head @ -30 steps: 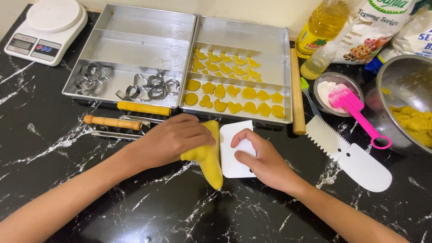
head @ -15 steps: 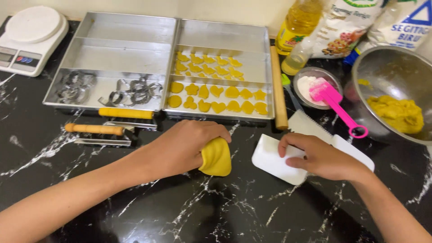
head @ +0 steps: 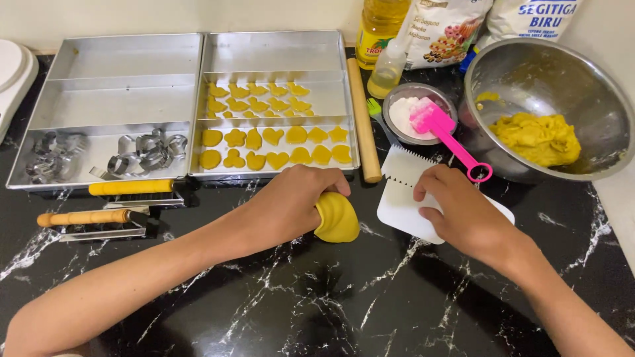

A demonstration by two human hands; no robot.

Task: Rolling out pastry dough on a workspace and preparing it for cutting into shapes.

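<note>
Left hand [head: 291, 205]: I grip yellow dough lump [head: 337, 217]. Right hand [head: 463, 211]: flat on white scraper [head: 403, 205]. Risk: squeezed dough sticks, tears.

Dough lump [head: 336, 217]: 1 s ago lay long and flat under left hand [head: 291, 203], reaching toward the person; now gathered into a compact folded ball at that hand's fingers [head: 329, 180], moved right on the table [head: 331, 304]. White scraper [head: 405, 210]: was just beside the dough at right hand [head: 460, 211]; now apart from it, slid right with that hand, overlapping the toothed scraper [head: 405, 170]. Right hand went from edge grip to lying flat on top.
</note>
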